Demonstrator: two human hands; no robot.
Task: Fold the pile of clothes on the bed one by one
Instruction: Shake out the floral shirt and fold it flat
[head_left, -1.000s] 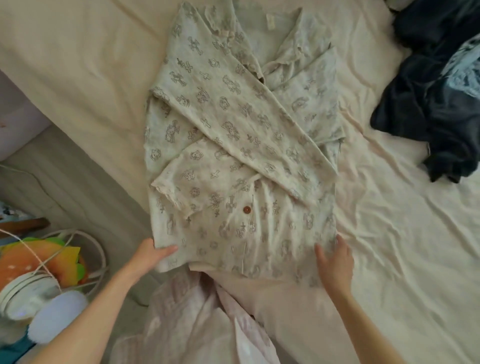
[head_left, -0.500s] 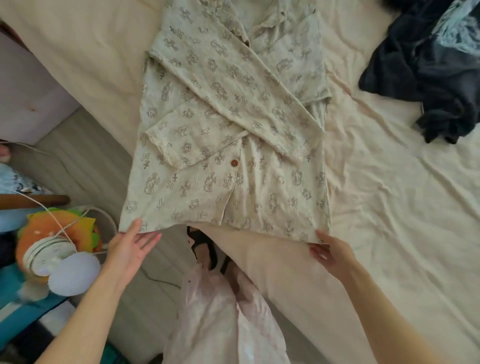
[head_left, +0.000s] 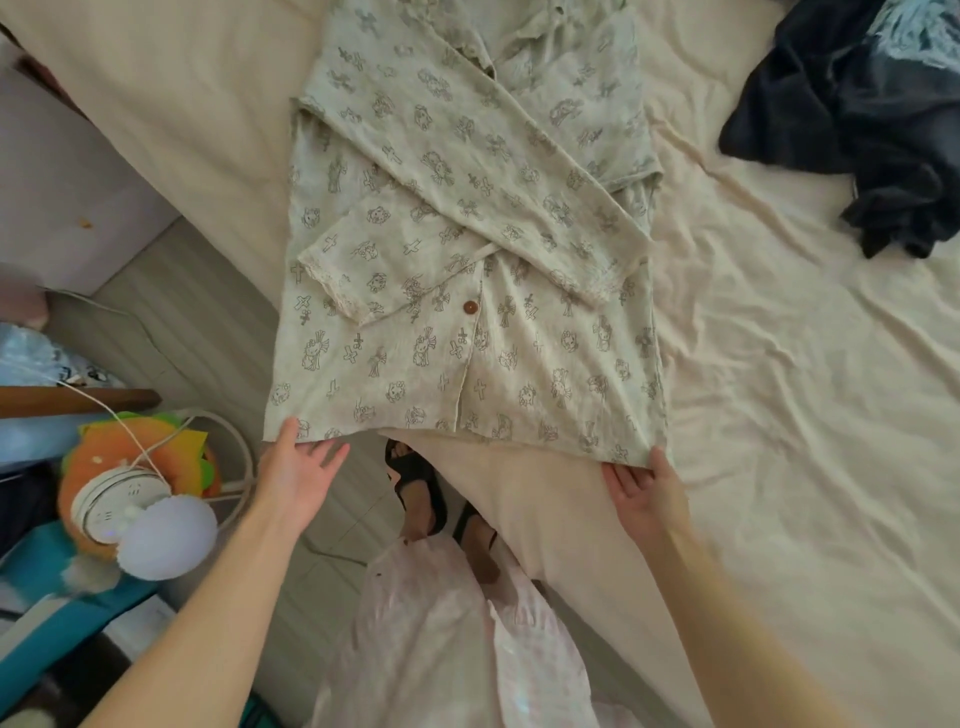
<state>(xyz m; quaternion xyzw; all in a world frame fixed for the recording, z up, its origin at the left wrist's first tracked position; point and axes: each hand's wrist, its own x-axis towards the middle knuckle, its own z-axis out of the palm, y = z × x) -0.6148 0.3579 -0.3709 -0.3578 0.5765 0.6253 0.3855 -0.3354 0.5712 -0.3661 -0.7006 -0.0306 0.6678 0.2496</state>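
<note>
A pale green printed shirt (head_left: 467, 208) lies flat on the cream bed sheet (head_left: 779, 415). Both sleeves are folded across its buttoned front, and its hem reaches the bed's corner near me. My left hand (head_left: 296, 467) is palm up at the hem's left corner, fingers straight and thumb touching the fabric edge. At the hem's right corner, my right hand (head_left: 644, 488) is also palm up with its thumb against the edge. A dark pile of clothes (head_left: 857, 104) sits on the bed at the far right.
The bed's corner points toward me, above my feet in black sandals (head_left: 421, 483) on the grey floor. My pink garment (head_left: 441, 623) hangs below. An orange plush toy with a round white lamp (head_left: 130, 499) and cables crowds the left side.
Both hands slid off the top of the shirt's lower part down to its hem and turned palm up. The hem now lies flatter and farther toward the bed's corner.
</note>
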